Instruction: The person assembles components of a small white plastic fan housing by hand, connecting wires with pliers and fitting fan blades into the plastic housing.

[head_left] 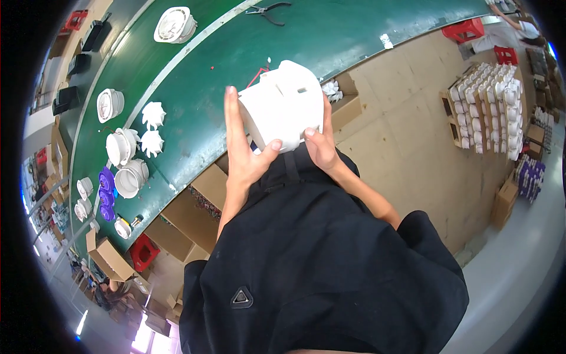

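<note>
Between my two hands is a rounded white plastic housing [282,103], lifted in front of my body at the near edge of the green workbench [203,97]. My left hand [243,154] grips its left side, fingers stretched upward and thumb at the lower edge. On the opposite side my right hand [323,148] holds it, thumb on the near face and other fingers partly hidden behind. A small slot shows in the housing's upper right. Thin red wire [257,76] appears just beyond it; where the wire leads is hidden.
Leftward on the bench are white fan wheels [153,115], round white housings [131,178] and purple parts [107,194]. Pliers [268,12] lie farther off. Open cardboard boxes [348,109] stand by the bench edge. At right is a pallet stack of white parts [488,109]; another person [525,29] is beyond.
</note>
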